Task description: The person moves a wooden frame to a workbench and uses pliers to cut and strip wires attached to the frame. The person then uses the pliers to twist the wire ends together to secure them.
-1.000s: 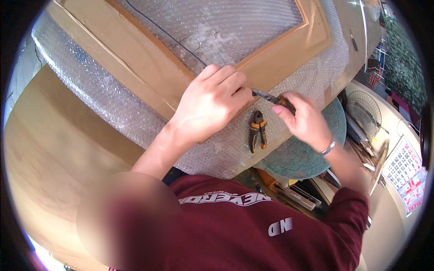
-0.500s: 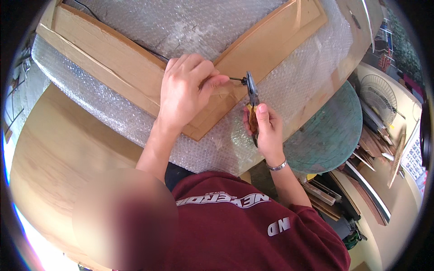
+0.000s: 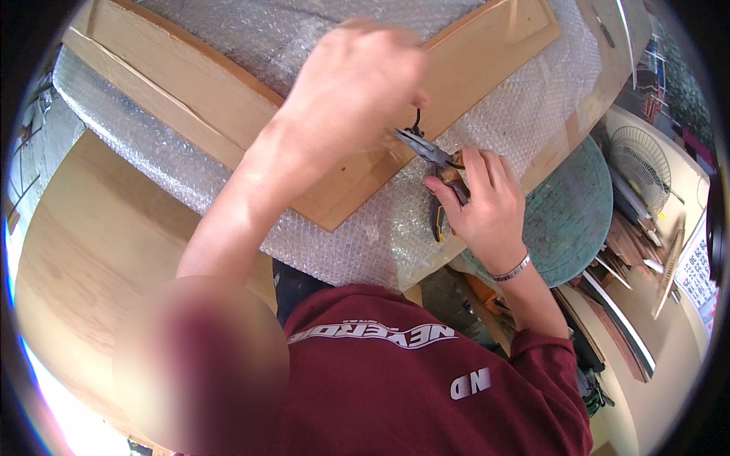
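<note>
Gripping amber-handled pliers (image 3: 433,156) in RH (image 3: 490,201), swung L vs near-upright prev; curving blk cord (image 3: 418,119) at tips, prob. mid-bend. Raising LH (image 3: 369,80), blurred; can't tell if pinching.

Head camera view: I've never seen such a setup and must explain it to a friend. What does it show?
No machine here: just a person's two bare hands, seen from above by a wide fisheye camera worn on the head, so straight edges bend. The right hand holds pliers. The left hand, blurred, is to their left; a short dark cord shows between it and the pliers' tips, though what grips it is unclear. Beneath them is a brown frame, lying on bubble wrap.
</note>
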Tool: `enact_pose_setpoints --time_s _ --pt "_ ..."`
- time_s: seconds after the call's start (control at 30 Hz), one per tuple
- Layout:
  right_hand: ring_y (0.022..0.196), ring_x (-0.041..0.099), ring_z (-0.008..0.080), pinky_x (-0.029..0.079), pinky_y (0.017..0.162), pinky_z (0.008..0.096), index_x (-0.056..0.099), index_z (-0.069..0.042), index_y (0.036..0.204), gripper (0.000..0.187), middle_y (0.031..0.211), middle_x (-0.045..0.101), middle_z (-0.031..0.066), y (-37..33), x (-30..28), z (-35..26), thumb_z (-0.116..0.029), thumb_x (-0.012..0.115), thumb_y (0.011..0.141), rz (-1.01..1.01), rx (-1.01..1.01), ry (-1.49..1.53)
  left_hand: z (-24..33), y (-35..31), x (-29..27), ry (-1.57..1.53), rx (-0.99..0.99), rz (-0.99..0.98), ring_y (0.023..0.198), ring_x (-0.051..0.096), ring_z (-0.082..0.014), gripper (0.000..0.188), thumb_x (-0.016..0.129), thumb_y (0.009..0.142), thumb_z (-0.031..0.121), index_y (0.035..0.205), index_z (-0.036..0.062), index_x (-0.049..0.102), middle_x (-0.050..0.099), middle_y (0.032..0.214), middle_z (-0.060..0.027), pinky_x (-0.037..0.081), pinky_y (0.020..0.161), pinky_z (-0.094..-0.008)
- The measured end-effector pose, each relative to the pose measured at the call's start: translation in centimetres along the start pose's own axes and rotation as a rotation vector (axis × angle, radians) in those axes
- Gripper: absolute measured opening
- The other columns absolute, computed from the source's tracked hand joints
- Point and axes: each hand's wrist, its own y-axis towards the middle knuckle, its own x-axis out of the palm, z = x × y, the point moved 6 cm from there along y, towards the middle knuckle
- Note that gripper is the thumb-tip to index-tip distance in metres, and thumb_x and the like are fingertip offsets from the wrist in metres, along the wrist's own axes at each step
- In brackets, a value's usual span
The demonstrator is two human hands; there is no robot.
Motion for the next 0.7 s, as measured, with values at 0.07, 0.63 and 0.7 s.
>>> enact_pose_setpoints --time_s 0.07,0.63,0.7 --pt "0.077 0.062 0.0310 0.052 0.067 0.0410 0.061 -0.001 0.099 0.044 0.089 0.060 0.0125 1.0 -0.2 -1.0 -0.036 0.081 0.082 -0.113 0.032 -0.123 2.5 0.9 -0.1 0.164 0.081 -0.037 0.079 0.066 -0.0313 0.021 0.079 0.071 0.013 0.073 0.0031 0.061 0.061 0.076 -0.0115 0.053 0.071 -0.0430" --pt "0.102 0.060 0.0341 0.049 0.085 0.0473 0.060 -0.005 0.079 0.031 0.100 0.063 0.0115 1.2 -0.9 -1.3 -0.029 0.080 0.081 -0.095 -0.023 -0.109 1.1 -4.3 -0.1 0.032 -0.197 0.158 0.081 0.061 -0.0287 0.017 0.077 0.082 0.016 0.082 0.0049 0.065 0.060 0.081 -0.0082 0.046 0.078 -0.0398" --pt "0.106 0.058 0.0347 0.046 0.090 0.0486 0.061 -0.005 0.080 0.029 0.094 0.062 0.0115 1.2 -0.6 -1.6 -0.028 0.079 0.082 -0.106 -0.071 -0.059 0.8 -4.4 0.0 0.030 -0.197 0.179 0.081 0.061 -0.0285 0.017 0.077 0.082 0.016 0.082 0.0049 0.065 0.059 0.081 -0.0080 0.046 0.079 -0.0396"
